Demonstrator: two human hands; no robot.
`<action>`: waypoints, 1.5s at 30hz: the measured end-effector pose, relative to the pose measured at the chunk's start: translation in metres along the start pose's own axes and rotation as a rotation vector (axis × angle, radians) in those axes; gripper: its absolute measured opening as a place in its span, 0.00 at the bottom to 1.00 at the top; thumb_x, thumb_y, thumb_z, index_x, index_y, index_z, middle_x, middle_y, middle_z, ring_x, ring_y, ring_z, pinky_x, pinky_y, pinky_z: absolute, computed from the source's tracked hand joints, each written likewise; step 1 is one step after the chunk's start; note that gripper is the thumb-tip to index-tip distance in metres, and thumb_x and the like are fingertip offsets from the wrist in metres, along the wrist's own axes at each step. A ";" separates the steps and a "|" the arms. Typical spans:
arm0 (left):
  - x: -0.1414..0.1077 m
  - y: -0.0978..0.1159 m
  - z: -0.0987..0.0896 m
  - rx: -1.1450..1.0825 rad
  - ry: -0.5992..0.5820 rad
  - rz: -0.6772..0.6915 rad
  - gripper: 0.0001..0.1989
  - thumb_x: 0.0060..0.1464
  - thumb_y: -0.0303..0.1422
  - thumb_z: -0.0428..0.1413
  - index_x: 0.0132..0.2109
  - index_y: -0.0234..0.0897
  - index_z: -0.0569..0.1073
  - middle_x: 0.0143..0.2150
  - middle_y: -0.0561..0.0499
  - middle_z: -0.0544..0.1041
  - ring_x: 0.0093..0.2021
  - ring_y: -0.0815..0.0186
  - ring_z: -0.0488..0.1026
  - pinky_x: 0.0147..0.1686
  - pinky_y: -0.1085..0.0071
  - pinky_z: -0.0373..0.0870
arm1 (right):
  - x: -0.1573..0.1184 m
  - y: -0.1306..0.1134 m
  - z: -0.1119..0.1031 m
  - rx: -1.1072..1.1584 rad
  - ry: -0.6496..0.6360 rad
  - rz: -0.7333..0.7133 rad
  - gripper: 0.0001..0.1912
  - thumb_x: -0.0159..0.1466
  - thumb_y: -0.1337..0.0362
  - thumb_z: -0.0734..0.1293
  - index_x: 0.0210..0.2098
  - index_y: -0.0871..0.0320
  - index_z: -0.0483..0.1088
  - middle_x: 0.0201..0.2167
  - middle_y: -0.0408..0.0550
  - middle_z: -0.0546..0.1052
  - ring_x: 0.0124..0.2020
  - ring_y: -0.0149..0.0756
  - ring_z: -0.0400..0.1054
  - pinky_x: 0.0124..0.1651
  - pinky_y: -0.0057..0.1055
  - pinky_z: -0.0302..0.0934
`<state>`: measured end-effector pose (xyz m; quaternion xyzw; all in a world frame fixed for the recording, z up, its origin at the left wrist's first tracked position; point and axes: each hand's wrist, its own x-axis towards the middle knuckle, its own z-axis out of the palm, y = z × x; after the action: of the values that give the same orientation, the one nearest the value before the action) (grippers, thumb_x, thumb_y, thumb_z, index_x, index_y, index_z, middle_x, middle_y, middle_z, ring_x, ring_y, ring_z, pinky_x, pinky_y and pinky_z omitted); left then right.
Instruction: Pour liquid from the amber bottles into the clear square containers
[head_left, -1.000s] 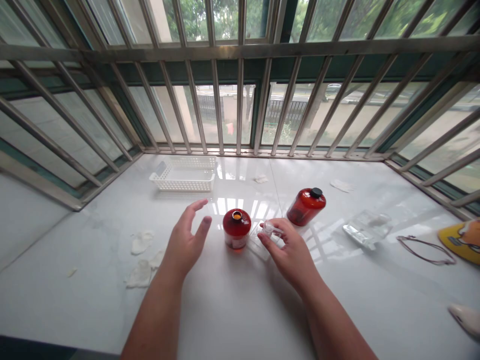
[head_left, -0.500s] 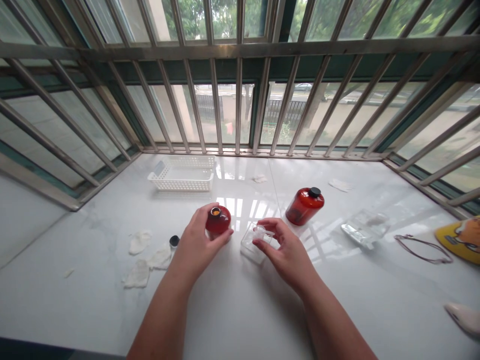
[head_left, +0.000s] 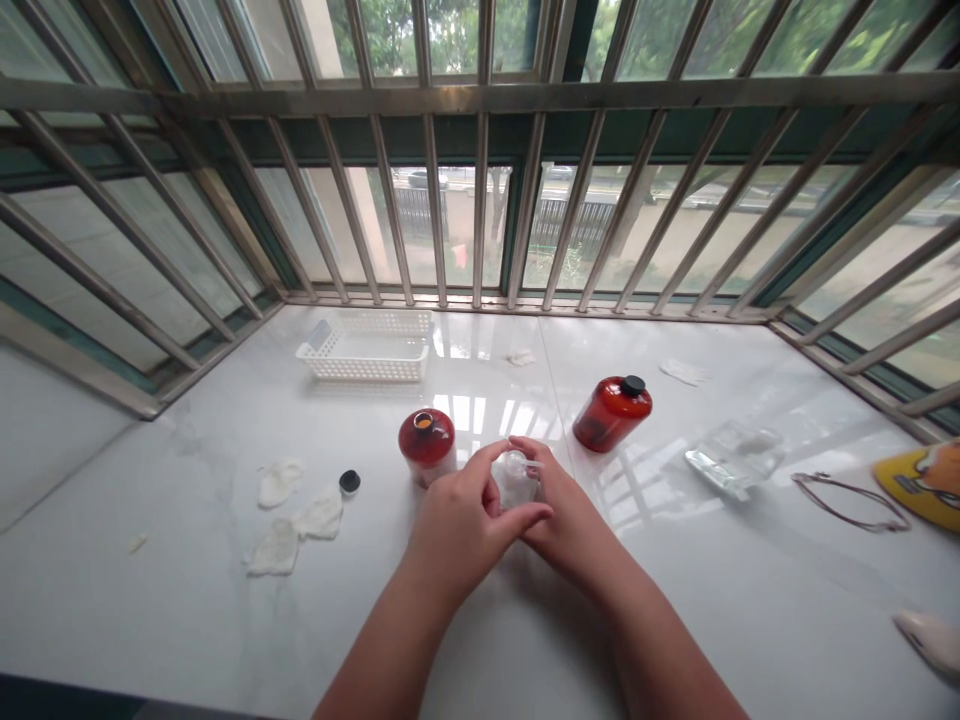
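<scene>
A small clear bottle with a pump top (head_left: 516, 478) stands at the middle of the white surface, partly hidden by my fingers. My left hand (head_left: 480, 515) curves round its left and near side, thumb across the front. From the right, my right hand (head_left: 555, 505) wraps the same bottle, fingertips by the nozzle. Just left of my hands stands an uncapped red-brown bottle (head_left: 429, 448), its neck open. A black cap (head_left: 349, 483) lies further left. Behind and to the right, a second red-brown bottle (head_left: 611, 415) has its black cap on.
White crumpled wipes (head_left: 277, 545) lie at the left. A white perforated basket (head_left: 367, 362) sits near the window bars. On the right are a clear plastic package (head_left: 731, 462), a thin cord loop (head_left: 851, 503), a yellow printed item (head_left: 922, 485) and a pale object (head_left: 930, 640) at the edge.
My left hand has let go of the uncapped red-brown bottle and moved right onto the clear pump bottle. My right hand stays at the clear bottle.
</scene>
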<state>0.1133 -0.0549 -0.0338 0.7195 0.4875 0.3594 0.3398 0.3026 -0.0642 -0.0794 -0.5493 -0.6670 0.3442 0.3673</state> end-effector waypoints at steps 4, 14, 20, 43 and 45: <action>0.008 -0.006 0.006 -0.009 -0.105 -0.150 0.26 0.55 0.43 0.75 0.59 0.43 0.83 0.23 0.60 0.72 0.26 0.63 0.71 0.31 0.68 0.63 | 0.001 -0.003 -0.002 -0.008 -0.028 0.066 0.45 0.62 0.56 0.77 0.73 0.48 0.57 0.68 0.58 0.75 0.62 0.55 0.77 0.64 0.54 0.73; 0.012 -0.013 0.006 -0.129 -0.071 -0.218 0.25 0.53 0.42 0.74 0.55 0.44 0.78 0.22 0.64 0.67 0.26 0.65 0.67 0.32 0.69 0.61 | 0.001 -0.003 0.001 -0.046 0.013 0.034 0.42 0.63 0.57 0.75 0.73 0.48 0.59 0.72 0.56 0.72 0.70 0.56 0.72 0.69 0.53 0.69; 0.012 -0.010 0.005 -0.136 -0.050 -0.274 0.20 0.55 0.41 0.71 0.49 0.40 0.76 0.22 0.64 0.68 0.25 0.67 0.66 0.31 0.70 0.62 | 0.002 -0.003 0.000 -0.056 0.010 0.020 0.38 0.63 0.58 0.75 0.70 0.48 0.62 0.72 0.55 0.72 0.71 0.53 0.71 0.70 0.52 0.68; 0.012 -0.011 0.004 -0.196 -0.118 -0.202 0.23 0.62 0.43 0.67 0.61 0.44 0.80 0.25 0.62 0.68 0.28 0.67 0.67 0.34 0.71 0.64 | 0.002 -0.002 0.002 -0.052 0.017 -0.013 0.31 0.65 0.57 0.75 0.65 0.49 0.66 0.72 0.55 0.72 0.71 0.53 0.71 0.70 0.51 0.67; 0.012 -0.010 0.004 -0.177 -0.109 -0.184 0.16 0.64 0.43 0.66 0.55 0.43 0.84 0.25 0.60 0.68 0.27 0.67 0.66 0.32 0.71 0.62 | 0.003 -0.004 0.002 -0.047 0.014 -0.011 0.31 0.66 0.55 0.75 0.66 0.48 0.66 0.71 0.54 0.72 0.70 0.52 0.71 0.70 0.51 0.67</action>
<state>0.1153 -0.0416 -0.0421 0.6577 0.4985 0.3285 0.4593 0.2991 -0.0621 -0.0766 -0.5566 -0.6751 0.3227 0.3609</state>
